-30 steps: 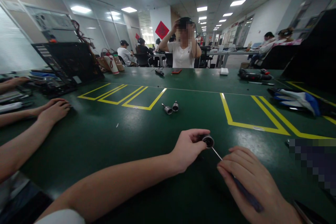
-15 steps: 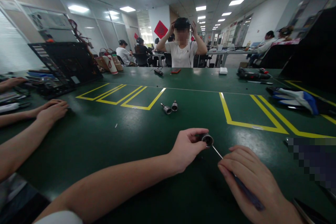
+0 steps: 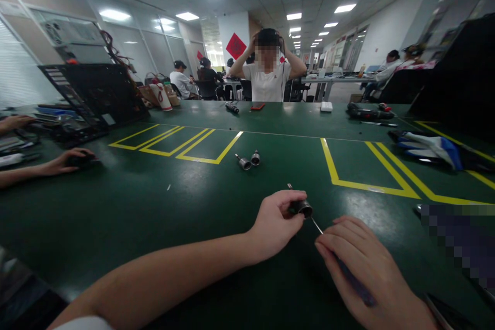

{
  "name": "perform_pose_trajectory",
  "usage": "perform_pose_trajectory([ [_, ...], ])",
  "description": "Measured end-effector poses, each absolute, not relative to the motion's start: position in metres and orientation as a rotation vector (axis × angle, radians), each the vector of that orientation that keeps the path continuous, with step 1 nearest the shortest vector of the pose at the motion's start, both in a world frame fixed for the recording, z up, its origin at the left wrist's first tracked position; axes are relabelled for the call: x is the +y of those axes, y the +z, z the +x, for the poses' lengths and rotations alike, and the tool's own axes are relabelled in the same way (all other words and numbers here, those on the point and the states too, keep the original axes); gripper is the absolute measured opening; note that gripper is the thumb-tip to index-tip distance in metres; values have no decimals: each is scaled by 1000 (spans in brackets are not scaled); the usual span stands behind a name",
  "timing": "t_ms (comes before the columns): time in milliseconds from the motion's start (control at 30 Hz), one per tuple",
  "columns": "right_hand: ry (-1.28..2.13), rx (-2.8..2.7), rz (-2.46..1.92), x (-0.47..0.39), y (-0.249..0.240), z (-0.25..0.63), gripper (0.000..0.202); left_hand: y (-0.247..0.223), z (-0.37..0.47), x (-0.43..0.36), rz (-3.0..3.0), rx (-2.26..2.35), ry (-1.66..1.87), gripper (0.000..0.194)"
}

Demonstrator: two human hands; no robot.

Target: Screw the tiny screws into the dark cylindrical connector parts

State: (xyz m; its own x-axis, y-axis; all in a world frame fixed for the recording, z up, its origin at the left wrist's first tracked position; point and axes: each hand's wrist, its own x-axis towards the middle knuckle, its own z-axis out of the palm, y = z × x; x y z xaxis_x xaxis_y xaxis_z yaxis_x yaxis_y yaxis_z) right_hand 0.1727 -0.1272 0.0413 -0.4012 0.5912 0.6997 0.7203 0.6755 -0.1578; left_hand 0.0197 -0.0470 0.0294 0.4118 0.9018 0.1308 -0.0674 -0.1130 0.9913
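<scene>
My left hand [image 3: 274, 224] pinches a dark metal socket [image 3: 305, 209] between thumb and fingers, its round open end facing right and toward me. From my right hand [image 3: 358, 258], closed round a dark purple handle, a thin metal shaft [image 3: 317, 226] reaches to the socket's lower rim. Whether the tip sits inside or only touches the rim cannot be made out. Beyond my hands, two similar metal sockets [image 3: 244, 163] [image 3: 255, 158] lie side by side on the green table [image 3: 185, 227].
Yellow tape outlines [image 3: 371, 188] mark the table. Blue and white gloves [image 3: 429, 147] and a black tool [image 3: 367, 112] lie at right. Another person's hand rests on a black mouse [image 3: 82, 160] at left. Across the table, a person [image 3: 268, 80] holds both hands at the head.
The socket has tilted slightly in my left hand, and its thin end now shows above my fingers. My right hand has shifted slightly left. At left, one of the other person's arms has withdrawn.
</scene>
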Motion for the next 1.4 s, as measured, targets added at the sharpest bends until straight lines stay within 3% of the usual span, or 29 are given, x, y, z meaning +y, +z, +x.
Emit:
perform_pose_trajectory([
  [333,-472,-2346,-1033,-126,29,174,32,35,18,-46,1320,827,972,40],
  [600,-338,-2231,-991,-124,35,175,24,40,16,-47,1219,848,911,44],
  [900,92,-2008,-1086,-123,33,178,16,30,17,-42,1253,792,969,41],
  [1100,782,-1475,-1257,-114,33,185,18,29,12,-39,1276,786,903,42],
  [1233,1215,-980,-1097,-107,23,187,23,27,13,-37,1274,813,936,44],
  [1400,1449,-750,-928,-102,14,190,16,28,16,-37,1303,861,946,43],
])
